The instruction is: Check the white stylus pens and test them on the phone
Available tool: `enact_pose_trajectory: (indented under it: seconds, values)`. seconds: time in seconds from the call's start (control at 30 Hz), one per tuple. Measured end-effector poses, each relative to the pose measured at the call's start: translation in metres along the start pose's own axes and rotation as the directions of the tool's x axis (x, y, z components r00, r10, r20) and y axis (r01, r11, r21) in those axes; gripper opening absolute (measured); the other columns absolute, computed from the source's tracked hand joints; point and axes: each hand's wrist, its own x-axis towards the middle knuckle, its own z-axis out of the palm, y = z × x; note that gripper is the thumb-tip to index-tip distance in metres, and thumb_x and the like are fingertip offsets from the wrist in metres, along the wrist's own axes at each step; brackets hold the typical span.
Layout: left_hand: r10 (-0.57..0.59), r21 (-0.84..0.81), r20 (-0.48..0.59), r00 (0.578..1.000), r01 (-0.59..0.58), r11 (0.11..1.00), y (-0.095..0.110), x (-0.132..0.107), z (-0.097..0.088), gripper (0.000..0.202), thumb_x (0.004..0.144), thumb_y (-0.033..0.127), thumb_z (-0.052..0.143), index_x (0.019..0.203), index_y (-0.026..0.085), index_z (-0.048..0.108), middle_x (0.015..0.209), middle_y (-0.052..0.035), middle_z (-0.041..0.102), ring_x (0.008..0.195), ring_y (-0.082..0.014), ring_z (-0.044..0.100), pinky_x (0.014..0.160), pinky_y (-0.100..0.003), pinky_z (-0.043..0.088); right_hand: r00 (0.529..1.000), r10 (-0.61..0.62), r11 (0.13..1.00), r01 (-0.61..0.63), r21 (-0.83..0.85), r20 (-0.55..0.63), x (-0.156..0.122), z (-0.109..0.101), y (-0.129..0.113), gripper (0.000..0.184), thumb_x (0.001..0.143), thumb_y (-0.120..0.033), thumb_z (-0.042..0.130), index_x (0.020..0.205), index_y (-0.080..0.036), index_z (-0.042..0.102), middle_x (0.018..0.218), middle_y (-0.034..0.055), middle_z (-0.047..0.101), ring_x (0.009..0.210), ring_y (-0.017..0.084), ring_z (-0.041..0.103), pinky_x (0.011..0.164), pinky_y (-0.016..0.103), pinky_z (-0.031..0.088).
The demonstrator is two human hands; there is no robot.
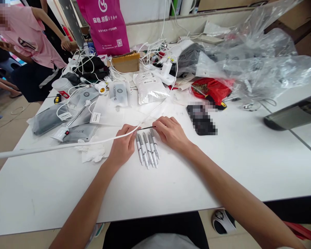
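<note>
Inspection at the work table: the left hand [123, 147] pinches a white cable [67, 145] narrowly between thumb and fingers, and the cable runs out toward 9 o'clock. The right hand [171, 133] holds a thin dark rod [147, 128] in a narrow fingertip pinch at about 3 o'clock from the left hand; the rod's far end is hidden by the fingers. The rod's near end meets the cable at the left hand, though the join is too small to confirm. Silver-and-white pens [147, 150], apparently four, lie side by side at 6 o'clock, just below both hands and in neither. Status: pens lined up, cable and rod in hand. A crumpled tissue [92, 152] lies at 8 o'clock, and sealed white packets [149, 88] sit at 12 o'clock on the white table [54, 193].
</note>
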Motion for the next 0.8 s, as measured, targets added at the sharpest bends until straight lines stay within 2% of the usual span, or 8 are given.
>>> enact_pose_trajectory:
  seconds: [0.13,0.23,0.43,0.57,0.8]
  values:
    - [-0.013,0.05,-0.039,0.999,0.015,0.999,0.001,0.001,0.001,0.02,0.111,0.032,0.058,0.121,0.022,0.073,0.105,-0.0069,0.07,0.087,-0.0203,0.065,0.082,-0.036,0.052,1.0,-0.025,1.0,0.025,0.006,0.008,0.0,0.0,-0.003,0.017,0.111,-0.017,0.047,0.11,-0.022,0.064,0.106,0.0083,0.073,0.091,0.024,0.062,0.079,0.039,0.037]
    - [-0.017,0.074,-0.082,0.996,0.023,0.997,0.0,0.002,0.002,0.016,0.11,0.031,0.061,0.113,0.023,0.074,0.1,-0.0055,0.07,0.083,-0.0192,0.063,0.079,-0.034,0.05,0.999,-0.031,0.999,0.031,0.021,0.013,0.0,-0.001,-0.003,0.018,0.11,-0.016,0.048,0.112,-0.023,0.064,0.108,0.0089,0.073,0.093,0.024,0.062,0.08,0.04,0.037]
    - [-0.016,0.059,-0.113,0.993,0.023,0.998,-0.001,0.002,0.001,0.016,0.11,0.031,0.061,0.114,0.022,0.074,0.101,-0.0054,0.07,0.082,-0.0187,0.063,0.08,-0.034,0.05,1.0,-0.024,1.0,0.024,0.021,-0.009,-0.001,-0.001,0.001,0.019,0.11,-0.016,0.046,0.112,-0.023,0.064,0.105,0.0084,0.072,0.091,0.024,0.062,0.08,0.039,0.038]
    - [0.003,0.085,-0.092,0.996,0.005,0.996,-0.003,0.001,0.004,0.017,0.11,0.032,0.061,0.113,0.022,0.074,0.099,-0.0052,0.071,0.08,-0.0183,0.062,0.079,-0.034,0.05,0.999,-0.046,0.999,0.046,0.027,-0.003,-0.002,-0.001,-0.002,0.018,0.109,-0.014,0.049,0.112,-0.022,0.064,0.106,0.0082,0.073,0.091,0.023,0.063,0.079,0.039,0.038]
    - [0.071,0.087,-0.038,0.997,-0.067,0.994,-0.003,0.0,0.006,0.018,0.112,0.032,0.058,0.115,0.024,0.074,0.097,-0.0043,0.075,0.09,-0.0211,0.07,0.088,-0.036,0.052,0.993,-0.11,0.993,0.108,0.044,0.035,-0.002,-0.003,-0.012,0.022,0.105,-0.008,0.05,0.11,-0.022,0.067,0.106,0.0075,0.072,0.084,0.02,0.059,0.077,0.036,0.041]
